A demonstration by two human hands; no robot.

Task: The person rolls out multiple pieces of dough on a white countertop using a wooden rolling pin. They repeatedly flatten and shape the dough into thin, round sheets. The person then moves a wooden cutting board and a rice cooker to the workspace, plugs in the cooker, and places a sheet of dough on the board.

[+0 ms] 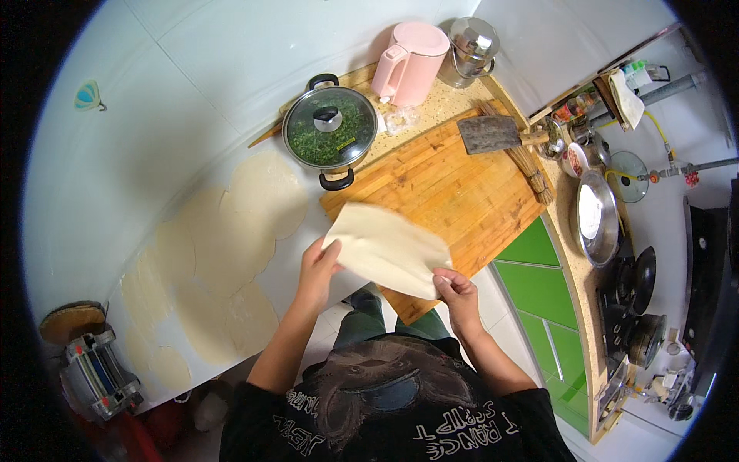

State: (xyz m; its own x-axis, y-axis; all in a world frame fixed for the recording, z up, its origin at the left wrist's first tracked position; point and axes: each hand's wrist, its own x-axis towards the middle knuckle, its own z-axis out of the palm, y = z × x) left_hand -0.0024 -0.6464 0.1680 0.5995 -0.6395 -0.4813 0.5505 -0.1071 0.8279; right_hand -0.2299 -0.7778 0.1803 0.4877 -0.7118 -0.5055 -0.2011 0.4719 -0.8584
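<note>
A thin sheet of dough point(389, 248) is stretched between my two hands, over the near left edge of a wooden cutting board point(427, 179). My left hand point(319, 265) pinches its left edge, and my right hand point(459, 291) pinches its lower right corner. Several flat dough sheets point(231, 231) lie on a white surface to the left, some overlapping. Beyond the board's left corner stands a glass-lidded pot point(330, 130) with chopped greens inside. A cleaver point(489, 135) rests flat near the board's far right corner, across a straw brush point(528, 173).
A pink electric kettle point(424, 52) and a lidded steel container point(470, 52) stand by the wall. A roller machine point(98, 372) is at the lower left. On the right counter are a steel bowl point(597, 216), a small white bowl point(575, 160) and a black stove point(612, 300).
</note>
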